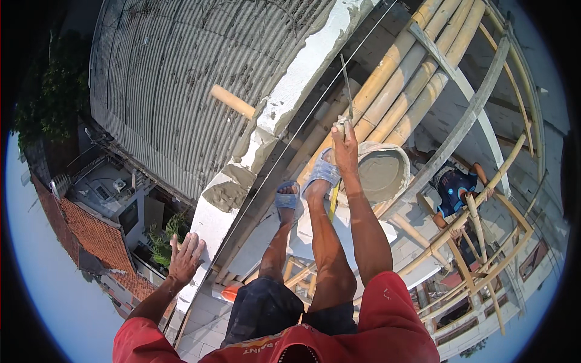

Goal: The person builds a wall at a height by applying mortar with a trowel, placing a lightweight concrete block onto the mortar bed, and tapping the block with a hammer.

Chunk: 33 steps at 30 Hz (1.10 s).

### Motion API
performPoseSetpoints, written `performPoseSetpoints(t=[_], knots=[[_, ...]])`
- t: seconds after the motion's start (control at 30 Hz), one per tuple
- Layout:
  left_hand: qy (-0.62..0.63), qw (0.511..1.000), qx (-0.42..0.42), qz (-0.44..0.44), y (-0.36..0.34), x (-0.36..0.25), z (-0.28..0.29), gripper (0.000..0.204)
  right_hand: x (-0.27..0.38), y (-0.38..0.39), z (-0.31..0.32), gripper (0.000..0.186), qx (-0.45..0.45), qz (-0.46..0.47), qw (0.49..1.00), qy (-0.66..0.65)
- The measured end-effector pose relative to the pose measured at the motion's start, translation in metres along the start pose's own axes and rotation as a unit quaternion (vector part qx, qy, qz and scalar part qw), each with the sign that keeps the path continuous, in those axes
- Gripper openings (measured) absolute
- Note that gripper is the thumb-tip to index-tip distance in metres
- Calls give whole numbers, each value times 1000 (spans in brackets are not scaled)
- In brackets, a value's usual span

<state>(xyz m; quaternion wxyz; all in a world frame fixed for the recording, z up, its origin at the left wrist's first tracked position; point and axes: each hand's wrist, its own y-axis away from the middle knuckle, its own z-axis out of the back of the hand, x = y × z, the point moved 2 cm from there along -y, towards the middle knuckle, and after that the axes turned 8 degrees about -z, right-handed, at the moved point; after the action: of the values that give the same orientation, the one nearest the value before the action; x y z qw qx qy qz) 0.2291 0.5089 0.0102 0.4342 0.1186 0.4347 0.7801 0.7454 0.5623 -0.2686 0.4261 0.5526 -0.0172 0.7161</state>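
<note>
My right hand (346, 151) is closed round the handle of a trowel (348, 91), whose thin blade points away from me and shows nearly edge-on. Just right of that hand stands a round bucket (407, 164) holding grey wet mortar (380, 174). On the left, my left hand (186, 257) lies with fingers spread on the edge of a pale block wall (212, 242). A lump of mortar (224, 195) sits on the wall top beyond that hand. Farther along, more grey mortar coats the wall's edges.
My sandalled feet stand on bamboo poles (417, 78) beside the wall. A taut string (315, 109) runs along it. Left lies a corrugated roof (200, 78), with a bamboo stub (233, 101) jutting over it. Another person (454, 187) is below right, among bamboo scaffolding (484, 199).
</note>
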Motion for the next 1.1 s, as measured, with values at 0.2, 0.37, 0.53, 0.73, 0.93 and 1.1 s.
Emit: performPoseSetpoints(t=[0.2,0.37,0.53,0.73,0.93,1.1], knots=[[-67,998,9,2,3,5,-4,90,40,123,72,43,264,-273,899,-218],[-25,1000,2,-7,-5,6,2,97,46,185,55,37,330,-259,893,-163],[-14,1000,-4,3,-4,3,-1,103,53,234,-25,51,412,-201,886,-76],[-33,999,13,-2,-1,0,3,101,58,264,-19,47,369,113,917,97],[-9,1000,4,-2,-6,2,-1,104,16,289,79,46,350,210,896,174],[-18,999,-14,-26,2,5,-10,106,-20,318,148,33,254,-173,950,45]])
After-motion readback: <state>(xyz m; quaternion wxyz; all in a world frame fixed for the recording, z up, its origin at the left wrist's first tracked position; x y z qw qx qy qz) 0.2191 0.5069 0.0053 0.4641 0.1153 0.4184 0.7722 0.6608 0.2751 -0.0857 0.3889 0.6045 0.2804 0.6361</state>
